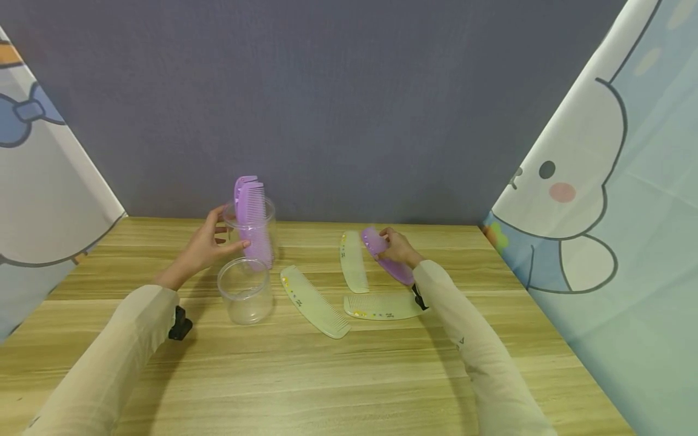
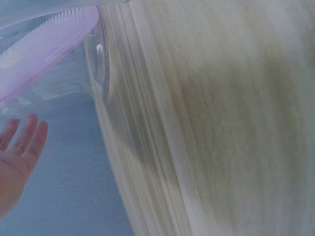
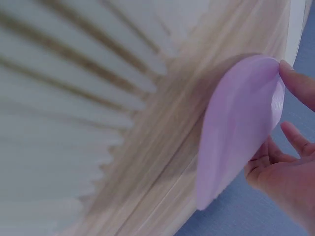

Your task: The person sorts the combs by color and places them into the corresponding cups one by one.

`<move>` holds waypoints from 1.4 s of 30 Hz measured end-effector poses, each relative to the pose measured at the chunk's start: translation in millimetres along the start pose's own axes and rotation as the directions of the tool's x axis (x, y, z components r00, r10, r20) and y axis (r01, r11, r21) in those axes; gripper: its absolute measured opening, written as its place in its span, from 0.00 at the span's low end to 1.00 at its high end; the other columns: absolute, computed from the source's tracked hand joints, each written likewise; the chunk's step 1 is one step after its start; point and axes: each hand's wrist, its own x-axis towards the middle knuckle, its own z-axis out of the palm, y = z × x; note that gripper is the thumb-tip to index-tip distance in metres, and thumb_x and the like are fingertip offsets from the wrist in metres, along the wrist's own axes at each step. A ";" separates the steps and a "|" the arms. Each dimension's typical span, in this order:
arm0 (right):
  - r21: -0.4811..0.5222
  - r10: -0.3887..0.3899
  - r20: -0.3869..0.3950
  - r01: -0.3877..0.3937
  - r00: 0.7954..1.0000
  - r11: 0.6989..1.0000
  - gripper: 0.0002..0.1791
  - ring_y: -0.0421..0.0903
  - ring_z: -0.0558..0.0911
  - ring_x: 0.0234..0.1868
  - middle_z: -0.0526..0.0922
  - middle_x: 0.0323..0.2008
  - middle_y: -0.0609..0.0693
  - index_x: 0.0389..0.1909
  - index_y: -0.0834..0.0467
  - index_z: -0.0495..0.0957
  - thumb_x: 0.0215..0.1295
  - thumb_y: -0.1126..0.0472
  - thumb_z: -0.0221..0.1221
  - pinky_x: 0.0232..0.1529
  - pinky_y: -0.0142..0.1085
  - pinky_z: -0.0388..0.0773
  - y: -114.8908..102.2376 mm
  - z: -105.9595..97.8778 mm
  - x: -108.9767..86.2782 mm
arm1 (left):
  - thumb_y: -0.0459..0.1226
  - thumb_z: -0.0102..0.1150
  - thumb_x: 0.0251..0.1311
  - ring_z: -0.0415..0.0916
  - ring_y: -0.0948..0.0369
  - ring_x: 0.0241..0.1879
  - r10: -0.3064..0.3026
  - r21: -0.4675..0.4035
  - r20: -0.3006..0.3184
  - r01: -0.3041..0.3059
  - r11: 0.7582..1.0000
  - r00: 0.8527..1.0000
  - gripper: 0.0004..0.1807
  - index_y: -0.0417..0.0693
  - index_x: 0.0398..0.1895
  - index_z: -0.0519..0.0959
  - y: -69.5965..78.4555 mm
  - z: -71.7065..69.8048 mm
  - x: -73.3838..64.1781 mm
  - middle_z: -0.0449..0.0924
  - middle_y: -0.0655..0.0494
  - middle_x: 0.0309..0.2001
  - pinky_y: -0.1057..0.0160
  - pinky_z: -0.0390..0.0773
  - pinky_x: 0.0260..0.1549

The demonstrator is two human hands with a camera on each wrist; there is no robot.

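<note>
While the wooden surface (image 1: 305, 387) fills the lower frame, a clear rear jar (image 1: 272, 213) stands left of centre, purple combs (image 1: 253, 206) poking out, the left hand (image 1: 204, 246) holding its side with thumb and fingers; a clear front jar (image 1: 246, 310) sits just below, three pale green combs (image 1: 317, 303) lie mid-frame, and right of centre the right hand (image 1: 401, 248) pinches a loose purple comb (image 1: 397, 270)

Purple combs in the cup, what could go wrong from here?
The two purple combs rise above the rim of the far cup and could tip it if the left hand moves away. The near cup stands close to that hand and might get knocked. The right hand holds a third purple comb, which could nudge the pale comb beside it.
</note>
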 end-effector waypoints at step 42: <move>0.205 -0.058 -0.074 0.072 0.996 0.976 0.29 0.52 0.74 0.40 0.70 0.46 0.65 0.59 0.69 0.61 0.51 0.78 0.46 0.39 0.35 0.75 -11.1 -18.6 5.5 | 0.41 0.65 0.51 0.62 0.33 0.56 -0.022 -0.017 0.014 0.023 1.000 1.000 0.51 0.40 0.70 0.41 0.4 -0.8 -0.4 0.55 0.30 0.62 0.36 0.69 0.50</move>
